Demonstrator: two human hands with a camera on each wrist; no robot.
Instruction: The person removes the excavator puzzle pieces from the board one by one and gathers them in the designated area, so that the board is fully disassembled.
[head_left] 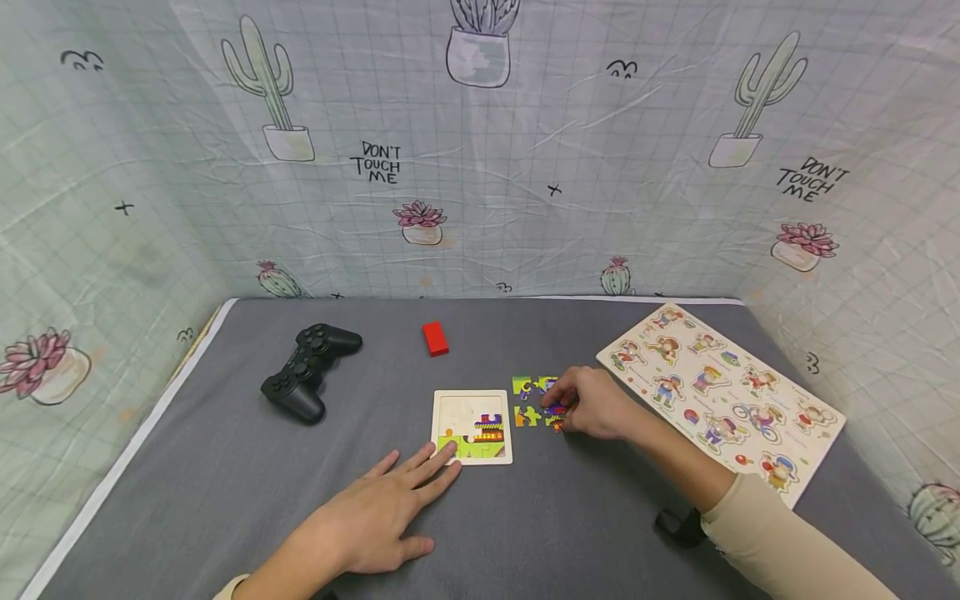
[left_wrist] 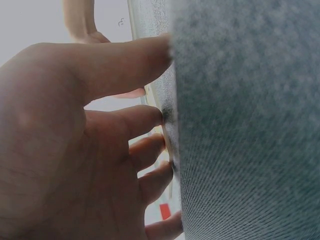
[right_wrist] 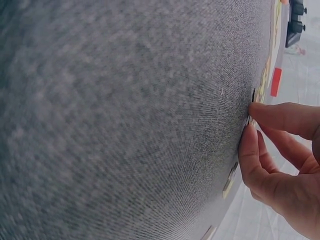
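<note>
A small square wooden puzzle tray (head_left: 454, 412) lies mid-table, with several joined jigsaw pieces (head_left: 480, 450) along its bottom and right side. My left hand (head_left: 382, 510) is spread flat on the cloth, its fingertips over the tray's lower left corner. In the left wrist view, the thumb (left_wrist: 125, 65) touches the grey cloth. Right of the tray, loose jigsaw pieces (head_left: 527, 416) in green, yellow and purple lie in two rows. My right hand (head_left: 603, 407) pinches one jigsaw piece between thumb and fingers, close to the tabletop; the fingers partly hide it.
A black game controller (head_left: 309, 372) lies at the left, and a red block (head_left: 435, 339) sits behind the tray. At the right, a large wooden board (head_left: 693, 379) with cartoon figures lies partly under my right forearm. A patterned cloth (head_left: 525, 150) hangs behind the table.
</note>
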